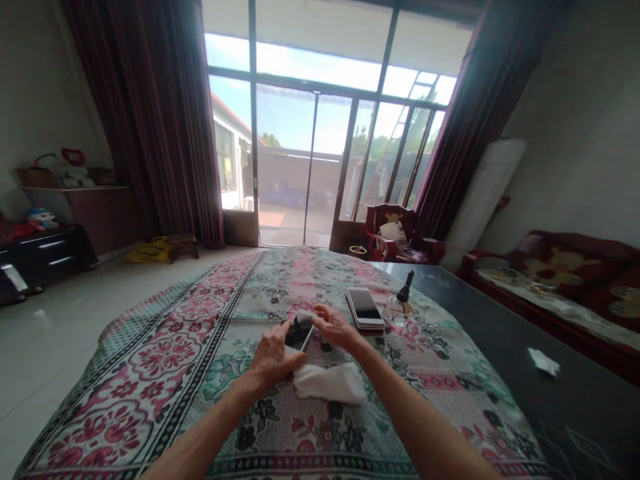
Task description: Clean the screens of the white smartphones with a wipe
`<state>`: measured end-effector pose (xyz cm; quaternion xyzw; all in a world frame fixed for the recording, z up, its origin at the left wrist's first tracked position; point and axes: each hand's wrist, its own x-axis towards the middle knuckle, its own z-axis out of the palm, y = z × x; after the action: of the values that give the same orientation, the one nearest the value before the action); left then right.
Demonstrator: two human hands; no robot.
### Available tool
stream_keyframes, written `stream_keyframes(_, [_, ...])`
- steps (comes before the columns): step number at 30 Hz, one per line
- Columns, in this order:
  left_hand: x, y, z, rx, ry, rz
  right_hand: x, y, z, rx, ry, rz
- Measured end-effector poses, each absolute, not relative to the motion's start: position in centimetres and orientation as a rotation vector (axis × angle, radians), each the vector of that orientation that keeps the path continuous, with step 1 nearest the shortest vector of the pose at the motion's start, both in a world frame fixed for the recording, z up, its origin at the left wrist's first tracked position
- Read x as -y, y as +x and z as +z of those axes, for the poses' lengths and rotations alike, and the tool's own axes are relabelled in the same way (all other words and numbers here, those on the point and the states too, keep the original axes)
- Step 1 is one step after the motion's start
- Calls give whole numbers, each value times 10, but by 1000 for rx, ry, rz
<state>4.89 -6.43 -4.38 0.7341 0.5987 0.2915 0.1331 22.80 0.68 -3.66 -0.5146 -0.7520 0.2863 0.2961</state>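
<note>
My left hand [274, 352] is wrapped round the lower left side of a smartphone [299, 335] with a dark screen and white border. The fingers of my right hand [334, 327] are closed on the phone's upper right edge. A pale patch shows at the top of the screen; whether it is glare or a thin piece of something, I cannot tell. Just below the hands lies a folded white cloth or tissue [331, 384]. Right of my right hand, another white smartphone [365, 307] rests face up on what looks like a stack. Beside it stands a clear round bottle with a black spray top [403, 300].
A patterned cloth [170, 353] covers the table. To the right, a dark glossy tabletop [560, 413] carries a crumpled white tissue [544, 362]. Wooden seats [560, 267] stand along the right wall. Glass doors [305, 167] between purple curtains are ahead.
</note>
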Motion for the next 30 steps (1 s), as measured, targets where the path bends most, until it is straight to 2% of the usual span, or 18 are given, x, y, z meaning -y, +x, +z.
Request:
stream_keyframes(8, [62, 61, -62, -1778, 2207, 892, 52, 262, -18, 2223, -1304, 808])
stream_keyframes(12, [59, 59, -66, -1797, 2240, 871, 83, 251, -20, 2482, -1109, 600])
stream_keyframes(16, [59, 59, -59, -1798, 2225, 813, 92, 242, -27, 2524, -1095, 506])
stream_keyframes(20, [69, 65, -55, -1808, 2221, 792, 87, 255, -17, 2562, -989, 586])
stream_keyframes(25, [84, 77, -63, -1734, 2223, 766, 59, 273, 0, 2242, -1195, 594])
stream_keyframes(30, [73, 67, -53, -1604, 2271, 766, 23, 264, -15, 2023, -1300, 441])
